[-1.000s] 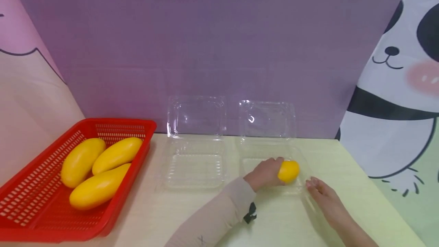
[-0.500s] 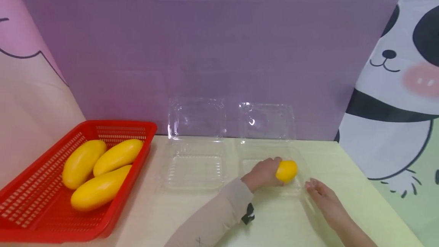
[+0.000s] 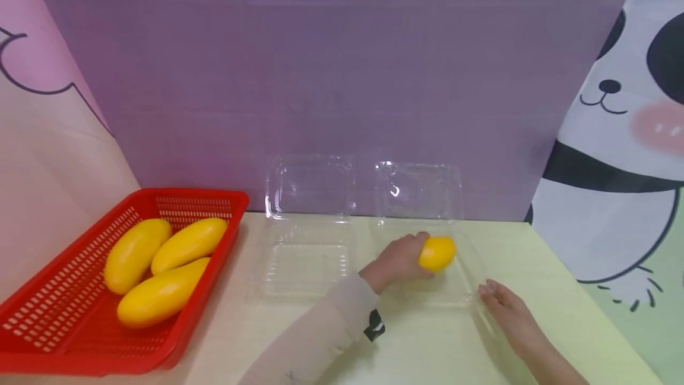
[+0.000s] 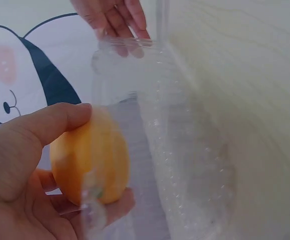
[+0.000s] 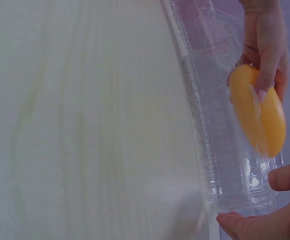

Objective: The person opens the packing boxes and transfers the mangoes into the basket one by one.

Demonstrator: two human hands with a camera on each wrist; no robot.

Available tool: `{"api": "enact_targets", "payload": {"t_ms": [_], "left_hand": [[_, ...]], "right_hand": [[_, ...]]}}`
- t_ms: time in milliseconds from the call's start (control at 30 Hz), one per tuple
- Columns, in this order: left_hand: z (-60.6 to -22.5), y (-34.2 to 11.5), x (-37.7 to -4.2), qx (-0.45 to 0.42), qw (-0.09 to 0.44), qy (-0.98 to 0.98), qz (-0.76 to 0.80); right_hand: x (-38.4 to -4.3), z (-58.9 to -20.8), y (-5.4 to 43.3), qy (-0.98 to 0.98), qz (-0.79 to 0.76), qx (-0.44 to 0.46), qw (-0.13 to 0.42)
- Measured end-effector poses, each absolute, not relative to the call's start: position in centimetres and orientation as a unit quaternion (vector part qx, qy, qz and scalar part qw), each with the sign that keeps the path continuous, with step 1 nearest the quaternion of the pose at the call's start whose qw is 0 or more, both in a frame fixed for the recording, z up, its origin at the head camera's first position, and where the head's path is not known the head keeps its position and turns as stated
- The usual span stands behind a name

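Observation:
In my left hand (image 3: pixel 398 260) I grip a yellow mango (image 3: pixel 438 254) over the right-hand clear plastic clamshell container (image 3: pixel 443 299). The left wrist view shows my thumb on one side of the mango (image 4: pixel 87 160) and fingers curled under it. The mango's far end points right, and the container wall partly covers it in that view. My right hand (image 3: pixel 507 311) is at the container's front right corner, with thumb and fingers either side of its edge in the right wrist view. The container's lid (image 3: pixel 419 192) stands up at the back, against the purple backdrop.
A second clear clamshell container (image 3: pixel 307 290) sits open to the left, its lid (image 3: pixel 310 189) raised. At the far left, a red plastic basket (image 3: pixel 184 337) holds three yellow mangoes (image 3: pixel 162 294). A purple backdrop (image 3: pixel 342 76) rises behind the pale table (image 3: pixel 406 355).
My left hand has moved slightly left and toward the back with the mango, which now lies farther from the container's front edge. My right hand stays at the corner.

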State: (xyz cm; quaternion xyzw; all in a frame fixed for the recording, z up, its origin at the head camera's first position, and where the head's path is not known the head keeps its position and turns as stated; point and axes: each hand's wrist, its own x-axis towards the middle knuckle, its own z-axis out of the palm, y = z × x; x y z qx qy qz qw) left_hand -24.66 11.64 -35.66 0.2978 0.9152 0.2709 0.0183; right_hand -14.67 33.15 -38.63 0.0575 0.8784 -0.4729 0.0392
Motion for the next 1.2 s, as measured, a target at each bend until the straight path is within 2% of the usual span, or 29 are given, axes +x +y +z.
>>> {"api": "enact_targets", "payload": {"t_ms": [600,900,1200], "left_hand": [[-31.6,6.4,-23.9,0.32,-0.035,0.919,0.23],[-29.0,3.7,-23.3,0.316,-0.019,0.916,0.246],[-28.5,0.6,-24.1,0.295,-0.014,0.916,0.271]], "right_hand": [[-14.6,-38.7,33.2,0.885,-0.463,0.042,0.029],[-14.9,-38.7,33.1,0.881,-0.47,0.043,0.027],[-15.1,-38.5,33.0,0.882,-0.468,0.051,0.032]]}}
